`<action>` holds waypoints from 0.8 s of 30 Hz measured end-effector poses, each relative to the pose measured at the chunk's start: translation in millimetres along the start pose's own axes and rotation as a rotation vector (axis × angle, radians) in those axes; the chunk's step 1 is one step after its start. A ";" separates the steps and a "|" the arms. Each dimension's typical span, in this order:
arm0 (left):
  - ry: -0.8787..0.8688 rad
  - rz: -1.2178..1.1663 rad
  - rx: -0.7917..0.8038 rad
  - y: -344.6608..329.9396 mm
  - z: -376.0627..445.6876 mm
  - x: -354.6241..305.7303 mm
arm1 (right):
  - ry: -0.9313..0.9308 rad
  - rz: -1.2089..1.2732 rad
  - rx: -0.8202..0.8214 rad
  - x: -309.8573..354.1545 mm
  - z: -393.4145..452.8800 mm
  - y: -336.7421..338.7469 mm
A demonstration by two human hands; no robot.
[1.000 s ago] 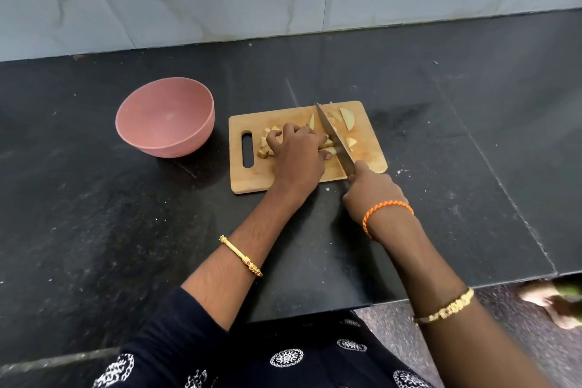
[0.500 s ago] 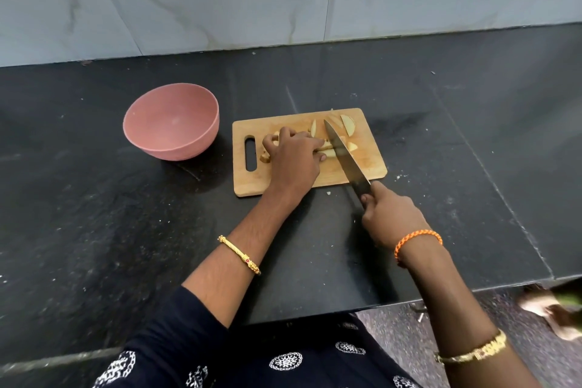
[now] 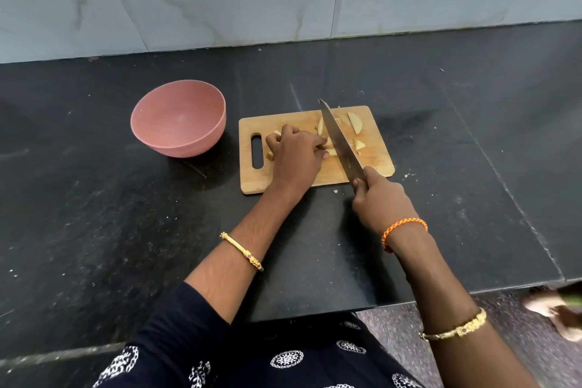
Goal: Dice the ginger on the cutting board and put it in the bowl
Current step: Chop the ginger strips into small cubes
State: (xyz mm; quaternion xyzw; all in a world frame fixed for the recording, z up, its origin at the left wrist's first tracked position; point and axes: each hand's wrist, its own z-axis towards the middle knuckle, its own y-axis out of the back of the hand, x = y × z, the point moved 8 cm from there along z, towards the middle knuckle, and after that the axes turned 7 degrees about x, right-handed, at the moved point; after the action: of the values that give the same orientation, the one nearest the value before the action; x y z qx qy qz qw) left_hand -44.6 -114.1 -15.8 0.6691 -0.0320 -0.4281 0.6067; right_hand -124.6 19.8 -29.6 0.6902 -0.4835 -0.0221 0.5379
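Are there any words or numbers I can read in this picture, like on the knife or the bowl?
None: no words, numbers or signs show anywhere.
The knife blade bears no readable mark.
The pink bowl and the cutting board are plain.
The dark sleeve carries only white round patterns, not letters.

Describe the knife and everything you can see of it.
The knife has a long, plain, grey metal blade that tapers to a point. The right hand grips its handle, hiding it. The blade slants across the wooden cutting board, tip toward the far edge, among pale ginger pieces. It runs just right of the left hand, which holds ginger down; whether the edge touches the board cannot be told.
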 end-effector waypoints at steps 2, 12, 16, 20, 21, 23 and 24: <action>-0.006 -0.004 0.003 0.4 1.6 0.5 | -0.012 -0.027 -0.005 1.4 4.9 -0.6; -0.101 0.136 -0.014 4.1 4.5 -6.5 | -0.042 -0.148 0.156 7.6 14.1 1.9; -0.127 0.212 -0.020 3.7 2.2 -11.3 | -0.080 -0.157 0.204 0.7 -2.4 -3.9; -0.125 0.190 -0.025 2.4 2.3 -8.8 | -0.080 -0.139 0.242 -19.8 -30.7 -2.0; -0.121 0.181 -0.021 1.7 3.1 -7.8 | -0.075 -0.135 0.253 -24.1 -37.8 0.1; -0.127 0.174 -0.005 1.5 3.8 -7.1 | -0.059 -0.109 0.256 -26.1 -47.5 7.3; -0.130 0.176 -0.001 1.6 4.1 -7.4 | -0.040 -0.087 0.231 -23.6 -48.7 12.8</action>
State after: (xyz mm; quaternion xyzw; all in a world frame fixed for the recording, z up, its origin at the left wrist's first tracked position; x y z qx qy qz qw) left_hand -50.9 -113.5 -10.1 0.6343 -0.1296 -0.4158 0.6387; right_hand -118.5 71.8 -10.9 0.7673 -0.4631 -0.0034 0.4435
